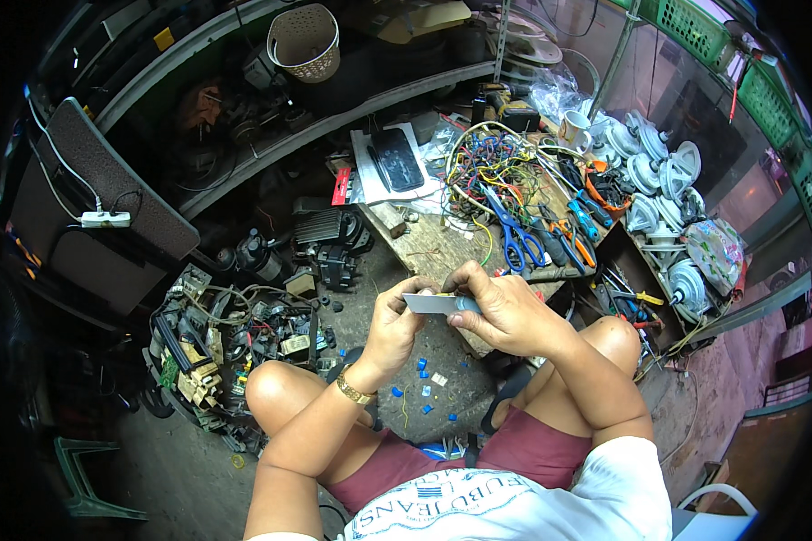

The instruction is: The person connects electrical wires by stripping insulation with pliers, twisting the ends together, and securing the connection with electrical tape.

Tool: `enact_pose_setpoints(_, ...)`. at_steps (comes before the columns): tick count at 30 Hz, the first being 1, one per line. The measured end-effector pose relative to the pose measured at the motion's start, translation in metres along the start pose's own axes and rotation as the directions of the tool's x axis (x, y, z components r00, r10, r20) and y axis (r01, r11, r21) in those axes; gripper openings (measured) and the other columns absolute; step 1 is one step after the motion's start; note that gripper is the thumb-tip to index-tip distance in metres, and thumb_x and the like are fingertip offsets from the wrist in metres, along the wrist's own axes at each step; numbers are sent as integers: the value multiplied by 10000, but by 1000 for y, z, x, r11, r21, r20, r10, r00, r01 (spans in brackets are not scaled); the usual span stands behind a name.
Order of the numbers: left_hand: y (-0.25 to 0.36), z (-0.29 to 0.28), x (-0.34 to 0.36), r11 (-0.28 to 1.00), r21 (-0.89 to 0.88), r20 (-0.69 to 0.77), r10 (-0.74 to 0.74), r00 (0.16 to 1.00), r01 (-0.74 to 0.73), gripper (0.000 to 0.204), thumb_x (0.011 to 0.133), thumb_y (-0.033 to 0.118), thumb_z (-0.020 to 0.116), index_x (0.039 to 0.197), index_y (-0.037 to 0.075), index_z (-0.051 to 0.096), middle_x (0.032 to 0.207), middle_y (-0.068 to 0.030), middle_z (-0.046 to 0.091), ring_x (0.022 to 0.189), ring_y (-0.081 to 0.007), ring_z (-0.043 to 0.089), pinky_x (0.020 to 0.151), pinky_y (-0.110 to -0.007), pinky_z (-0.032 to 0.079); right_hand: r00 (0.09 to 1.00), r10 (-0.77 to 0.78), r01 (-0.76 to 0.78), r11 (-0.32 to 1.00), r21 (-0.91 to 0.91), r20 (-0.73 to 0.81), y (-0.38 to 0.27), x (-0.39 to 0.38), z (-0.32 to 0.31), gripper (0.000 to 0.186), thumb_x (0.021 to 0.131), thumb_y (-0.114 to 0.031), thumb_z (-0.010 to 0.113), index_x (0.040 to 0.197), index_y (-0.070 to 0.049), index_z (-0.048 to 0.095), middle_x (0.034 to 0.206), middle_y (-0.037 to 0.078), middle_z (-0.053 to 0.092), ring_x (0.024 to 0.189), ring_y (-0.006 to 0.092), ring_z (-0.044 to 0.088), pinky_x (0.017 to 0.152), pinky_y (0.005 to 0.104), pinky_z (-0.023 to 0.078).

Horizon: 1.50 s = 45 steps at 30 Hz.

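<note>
In the middle of the view, above my knees, my left hand (397, 320) grips the left end of a small flat grey rectangular piece (426, 305). My right hand (496, 311) grips its other end, where a light blue part (466, 305) shows under my thumb. Some small detail along the piece's upper edge is too small to make out. Just beyond my hands is a worn wooden bench top (406, 239), holding a tangle of coloured wires (501, 171), blue-handled scissors (519, 239) and several pliers (559, 234).
White plastic wheel-like parts (650, 171) crowd the right, beside a tool box (632, 293). A pile of electronic scrap (216, 352) lies at left, near a power strip (104, 219). Blue bits (424, 370) lie on the floor. A shelf (343, 113) spans the back; a green stool (90, 478) is lower left.
</note>
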<state>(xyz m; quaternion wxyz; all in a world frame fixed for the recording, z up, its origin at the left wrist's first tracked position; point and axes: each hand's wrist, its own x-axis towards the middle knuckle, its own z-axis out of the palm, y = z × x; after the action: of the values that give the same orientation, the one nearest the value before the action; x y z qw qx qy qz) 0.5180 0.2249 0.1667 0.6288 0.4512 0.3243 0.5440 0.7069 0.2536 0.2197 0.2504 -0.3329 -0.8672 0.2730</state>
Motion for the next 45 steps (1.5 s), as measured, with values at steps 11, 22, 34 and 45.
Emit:
enact_pose_setpoints(11,4,7,-3,986,122,-36,120,992,-115,159,880,127,583,929,-22,611,813,-15,621,789,-70,545,733,-220,439,994,-62,54,994,-100,-84,2,-1,5,329,852,-295,609,1086,-117,461,707,116,609,570,346,587,481,426,408)
enact_pose_setpoints(22,16,-5,4,931,338,101,109,989,-137,279,868,264,628,882,-14,612,740,9,574,680,-47,477,597,-199,384,998,-31,17,977,214,63,12,1,2,339,903,-340,548,1078,-73,433,721,141,562,630,283,593,553,383,426)
enact_pose_setpoints(34,-3,-25,26,819,255,210,472,856,-514,231,769,190,744,826,47,572,874,-16,522,817,-119,495,742,-252,418,845,-256,-534,-357,766,469,12,-1,25,344,941,-406,453,1211,-197,415,720,40,453,440,73,363,394,170,279)
enact_pose_setpoints(45,-7,0,6,955,125,25,267,963,-268,148,841,75,654,931,15,553,911,-19,590,836,-82,562,748,-234,471,904,-136,-428,-297,854,406,12,-1,27,239,964,-354,424,1122,-176,436,745,58,491,445,86,400,411,185,319)
